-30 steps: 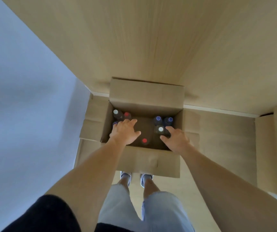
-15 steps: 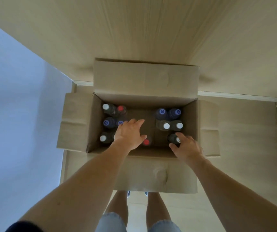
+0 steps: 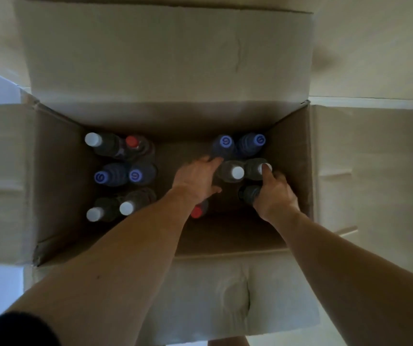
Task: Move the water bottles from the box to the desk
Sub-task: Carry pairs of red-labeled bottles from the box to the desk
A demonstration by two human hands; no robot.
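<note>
Both forearms are bare from the fingers back past the elbows. A dark, near-black sleeve [image 3: 13, 330] covers the left upper arm. The left hand [image 3: 195, 181] and right hand [image 3: 275, 196] wear nothing.

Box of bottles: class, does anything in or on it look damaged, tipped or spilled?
Only the cardboard box is marked: its near flap has a round dent and its far flap a crease. The bottles stand upright with caps on; no spill shows.
</note>
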